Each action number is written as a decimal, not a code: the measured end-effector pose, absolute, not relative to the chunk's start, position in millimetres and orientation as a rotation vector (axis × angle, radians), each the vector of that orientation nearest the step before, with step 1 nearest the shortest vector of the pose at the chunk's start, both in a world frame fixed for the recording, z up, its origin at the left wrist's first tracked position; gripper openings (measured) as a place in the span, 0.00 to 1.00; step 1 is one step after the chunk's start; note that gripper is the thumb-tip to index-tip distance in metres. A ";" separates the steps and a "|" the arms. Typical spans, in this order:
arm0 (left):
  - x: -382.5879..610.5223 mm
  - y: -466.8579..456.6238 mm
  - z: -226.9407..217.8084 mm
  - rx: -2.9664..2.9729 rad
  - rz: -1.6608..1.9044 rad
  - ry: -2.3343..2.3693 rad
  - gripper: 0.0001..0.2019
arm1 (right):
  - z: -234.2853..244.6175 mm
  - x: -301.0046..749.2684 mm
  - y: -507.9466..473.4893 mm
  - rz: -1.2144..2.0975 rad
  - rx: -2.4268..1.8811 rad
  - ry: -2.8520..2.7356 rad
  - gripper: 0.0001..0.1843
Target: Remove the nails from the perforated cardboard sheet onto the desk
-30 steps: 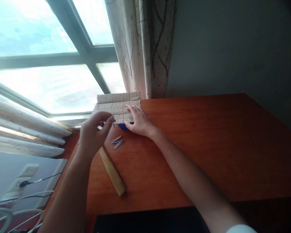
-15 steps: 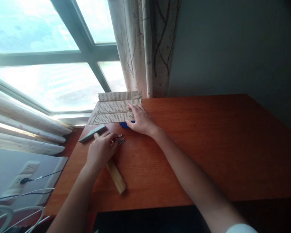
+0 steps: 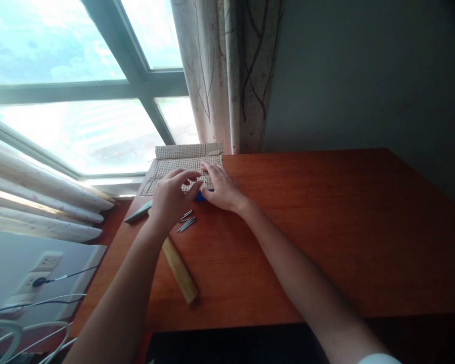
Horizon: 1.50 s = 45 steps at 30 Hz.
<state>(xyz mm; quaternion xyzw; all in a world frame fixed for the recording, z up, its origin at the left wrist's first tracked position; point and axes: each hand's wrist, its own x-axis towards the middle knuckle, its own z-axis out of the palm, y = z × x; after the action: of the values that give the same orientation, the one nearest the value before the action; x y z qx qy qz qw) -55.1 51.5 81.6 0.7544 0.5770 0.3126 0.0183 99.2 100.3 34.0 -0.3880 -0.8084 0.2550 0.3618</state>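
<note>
My left hand (image 3: 173, 196) is raised near the front edge of a perforated cardboard sheet (image 3: 167, 164), its thumb and fingers curled into a pinch. Whatever sits between those fingertips is too small to make out. Lying on the right side of the sheet, my right hand (image 3: 222, 188) has its fingers stretched out and its thumb apart near the front edge. Part of a blue object (image 3: 200, 196) shows under the sheet. Several metal nails (image 3: 187, 224) lie on the table below my left hand. A hammer's wooden handle (image 3: 180, 270) points toward me; my left wrist hides its middle.
The hammer's grey head (image 3: 136, 213) lies at the table's left side. Behind the reddish wooden table (image 3: 307, 227) are a window (image 3: 98, 126), a curtain (image 3: 212, 76) and a wall. Sockets (image 3: 47, 262) and cables are at the lower left.
My left hand has moved up and right, from the nails to the sheet's front edge beside my right hand. The nails are more exposed now. My right hand has stayed in place.
</note>
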 end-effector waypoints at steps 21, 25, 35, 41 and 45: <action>-73.2 17.9 97.4 1.949 1.366 1.777 0.08 | 36.9 98.1 96.7 0.633 -1.013 -2.069 0.37; -90.2 3.7 66.5 2.176 1.048 1.797 0.10 | 35.6 97.7 97.6 0.619 -1.010 -2.073 0.36; -102.0 1.0 27.2 2.316 0.620 1.882 0.10 | 33.8 98.4 98.3 0.647 -0.995 -2.063 0.36; -101.5 2.1 23.1 2.288 0.567 1.926 0.09 | 33.1 97.9 98.8 0.652 -0.996 -2.060 0.36; -100.2 2.0 21.5 2.288 0.536 1.963 0.09 | 32.4 97.6 99.3 0.653 -1.001 -2.059 0.36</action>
<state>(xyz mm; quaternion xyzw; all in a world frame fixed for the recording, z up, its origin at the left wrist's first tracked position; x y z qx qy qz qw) -100.2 2.0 21.5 0.7467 0.6405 0.1749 0.0398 97.6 99.3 32.4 -0.3905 -0.8030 0.2548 0.3712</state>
